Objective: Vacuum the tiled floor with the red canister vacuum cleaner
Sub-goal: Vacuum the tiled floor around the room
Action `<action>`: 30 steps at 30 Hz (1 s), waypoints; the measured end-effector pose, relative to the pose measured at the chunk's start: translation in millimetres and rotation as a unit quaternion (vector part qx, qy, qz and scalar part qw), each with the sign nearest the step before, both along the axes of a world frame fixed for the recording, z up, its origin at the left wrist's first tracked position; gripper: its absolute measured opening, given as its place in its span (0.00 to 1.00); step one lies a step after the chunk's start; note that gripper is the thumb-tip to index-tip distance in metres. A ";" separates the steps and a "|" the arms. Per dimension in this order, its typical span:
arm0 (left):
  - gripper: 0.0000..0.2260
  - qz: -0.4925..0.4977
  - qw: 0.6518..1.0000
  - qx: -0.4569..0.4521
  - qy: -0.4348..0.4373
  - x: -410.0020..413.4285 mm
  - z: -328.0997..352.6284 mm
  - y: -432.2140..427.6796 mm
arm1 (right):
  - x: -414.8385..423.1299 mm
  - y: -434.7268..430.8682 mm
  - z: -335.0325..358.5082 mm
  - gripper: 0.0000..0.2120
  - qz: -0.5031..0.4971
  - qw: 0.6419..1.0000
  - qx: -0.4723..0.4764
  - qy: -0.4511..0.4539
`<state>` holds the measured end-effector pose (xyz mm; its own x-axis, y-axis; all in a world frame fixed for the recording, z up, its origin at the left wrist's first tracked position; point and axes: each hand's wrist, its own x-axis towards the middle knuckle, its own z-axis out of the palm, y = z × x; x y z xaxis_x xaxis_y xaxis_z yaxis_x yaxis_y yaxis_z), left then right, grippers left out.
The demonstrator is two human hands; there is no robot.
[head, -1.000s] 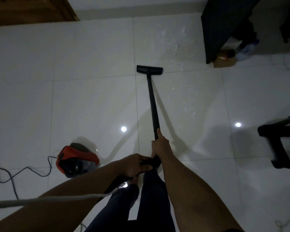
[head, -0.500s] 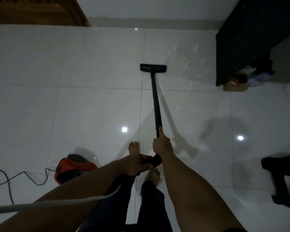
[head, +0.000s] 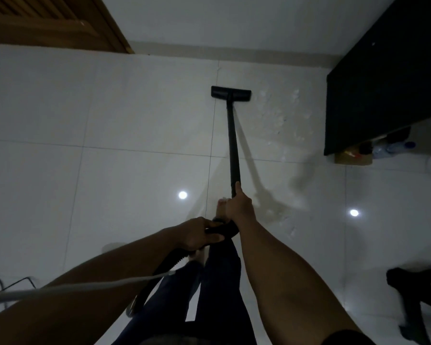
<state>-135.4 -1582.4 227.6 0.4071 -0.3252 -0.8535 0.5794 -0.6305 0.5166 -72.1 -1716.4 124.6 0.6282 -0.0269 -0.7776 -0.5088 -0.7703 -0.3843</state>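
A black vacuum wand (head: pixel 233 143) runs away from me across the white tiled floor (head: pixel 125 108) to its flat black floor head (head: pixel 230 93), which rests near the far wall. My right hand (head: pixel 238 205) grips the wand's lower end, thumb along the tube. Just behind it, my left hand (head: pixel 197 234) is closed around the curved black handle. A grey hose (head: pixel 72 288) trails from the handle to the left edge. White crumbs (head: pixel 281 115) lie scattered right of the head. The red canister is out of sight.
A black cabinet (head: pixel 383 78) stands at the right, with a box and a plastic bottle (head: pixel 393 146) under it. A wooden door (head: pixel 52 21) is at the far left. A black chair base (head: pixel 418 290) sits near right. A dark cable (head: pixel 18 282) lies at the left edge.
I have stepped forward and pushed the floor head further toward the far wall. The red canister has dropped out of view behind my left arm.
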 end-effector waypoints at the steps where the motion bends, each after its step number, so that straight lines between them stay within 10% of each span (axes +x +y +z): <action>1: 0.24 0.004 1.000 0.002 0.001 11.1 -1.7 0.9 | 12.8 1.2 -0.3 0.33 0.006 1.000 -0.001 0.000; 17: 0.25 0.082 0.996 0.038 -0.009 149.3 -11.0 28.2 | 183.3 37.6 -5.9 0.33 0.068 0.998 0.018 0.005; 30: 0.23 0.039 0.999 0.036 -0.010 86.7 -1.7 23.6 | 105.9 26.2 12.4 0.28 -0.035 0.996 0.076 -0.032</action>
